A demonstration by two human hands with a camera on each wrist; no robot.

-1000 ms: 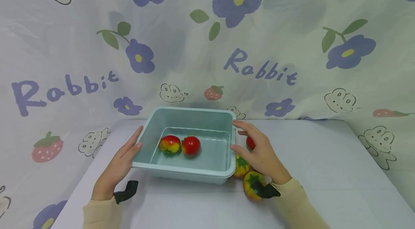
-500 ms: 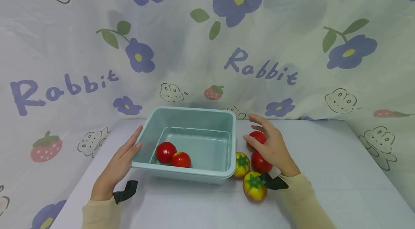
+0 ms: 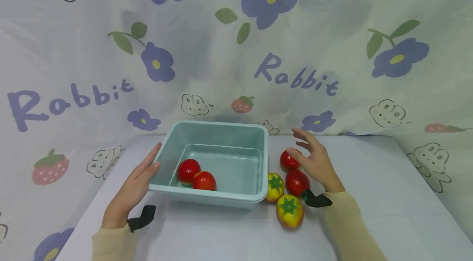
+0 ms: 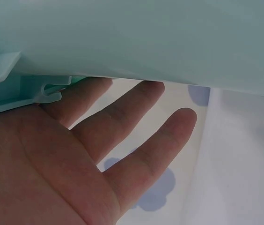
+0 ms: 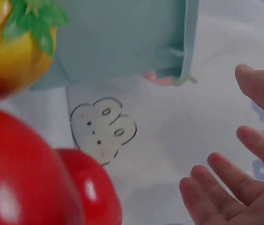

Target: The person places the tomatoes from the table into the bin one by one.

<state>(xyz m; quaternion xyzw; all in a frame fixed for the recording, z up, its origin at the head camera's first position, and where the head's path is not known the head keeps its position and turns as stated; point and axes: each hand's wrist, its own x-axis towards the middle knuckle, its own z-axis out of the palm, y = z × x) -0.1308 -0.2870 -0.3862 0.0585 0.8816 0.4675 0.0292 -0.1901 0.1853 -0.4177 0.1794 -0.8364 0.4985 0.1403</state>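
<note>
A pale green plastic basin (image 3: 207, 200) stands on the table with two red tomatoes (image 3: 188, 170) (image 3: 204, 181) in its front left corner. My left hand (image 3: 137, 182) lies flat against the basin's left wall, fingers straight; in the left wrist view the left hand's fingers (image 4: 136, 126) reach under the basin's rim (image 4: 10, 75). My right hand (image 3: 315, 163) hovers open with spread fingers beside the far red tomato (image 3: 288, 161), its thumb at that tomato's top. It holds nothing. The right wrist view shows the right hand's fingers (image 5: 225, 187) apart from the red tomatoes (image 5: 24, 178).
Right of the basin lie another red tomato (image 3: 297, 181), a yellow-green one (image 3: 275, 187) and a yellow-red one (image 3: 290, 211). A flower-print cloth (image 3: 332, 47) hangs close behind the table. The table edge (image 3: 425, 179) runs down the right side.
My right hand left the basin's right wall and moved right to the red tomatoes outside. The two tomatoes in the basin rolled to its front left. The left hand stayed.
</note>
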